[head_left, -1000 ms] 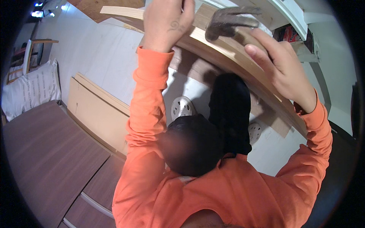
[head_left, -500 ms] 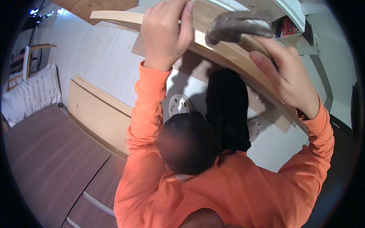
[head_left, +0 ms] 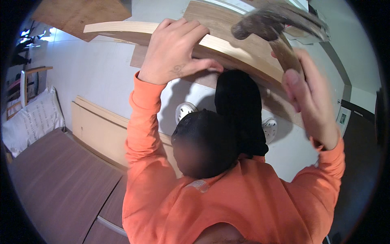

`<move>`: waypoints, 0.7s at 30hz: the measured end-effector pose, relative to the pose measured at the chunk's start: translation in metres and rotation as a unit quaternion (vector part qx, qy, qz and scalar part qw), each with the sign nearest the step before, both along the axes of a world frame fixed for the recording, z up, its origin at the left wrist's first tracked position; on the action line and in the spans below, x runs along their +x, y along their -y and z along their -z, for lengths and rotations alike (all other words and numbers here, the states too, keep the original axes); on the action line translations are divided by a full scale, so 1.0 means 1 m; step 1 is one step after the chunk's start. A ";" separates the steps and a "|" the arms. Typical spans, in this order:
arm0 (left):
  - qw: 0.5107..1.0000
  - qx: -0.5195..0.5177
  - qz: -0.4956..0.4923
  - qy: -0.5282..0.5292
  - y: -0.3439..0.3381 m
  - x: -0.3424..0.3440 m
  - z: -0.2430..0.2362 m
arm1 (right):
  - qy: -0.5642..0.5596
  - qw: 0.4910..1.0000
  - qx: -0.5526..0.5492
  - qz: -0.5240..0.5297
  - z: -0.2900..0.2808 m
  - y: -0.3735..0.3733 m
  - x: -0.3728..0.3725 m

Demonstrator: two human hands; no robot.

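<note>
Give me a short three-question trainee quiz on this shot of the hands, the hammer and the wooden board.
1. True or false: the left hand lies on the board.
2. Which tool does the right hand hold? A) saw B) hammer C) drill
3. Fill in: the sleeves are ____ in colour.

Key: 1 true. 2 B, gripped by the handle, with the blurred head above the board. 3 orange.
</note>
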State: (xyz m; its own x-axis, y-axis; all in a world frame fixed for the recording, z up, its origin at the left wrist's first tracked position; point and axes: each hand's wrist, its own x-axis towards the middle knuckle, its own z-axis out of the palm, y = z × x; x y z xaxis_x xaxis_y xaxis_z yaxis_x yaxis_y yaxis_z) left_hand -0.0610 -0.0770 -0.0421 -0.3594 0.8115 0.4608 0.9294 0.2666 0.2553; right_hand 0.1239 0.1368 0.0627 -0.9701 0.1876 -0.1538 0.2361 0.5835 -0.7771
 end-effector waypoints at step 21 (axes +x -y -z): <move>0.997 -0.007 -0.059 -0.047 -0.011 0.002 0.020 | 0.039 0.986 0.098 0.126 0.021 0.043 0.021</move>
State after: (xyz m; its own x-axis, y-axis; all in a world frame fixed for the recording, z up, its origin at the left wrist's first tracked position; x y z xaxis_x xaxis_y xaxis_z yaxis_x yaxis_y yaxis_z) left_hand -0.0591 -0.0657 -0.0618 -0.4087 0.7721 0.4866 0.9108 0.3790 0.1636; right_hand 0.1447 0.0937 0.0414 -0.8750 0.4557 -0.1636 0.4484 0.6353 -0.6287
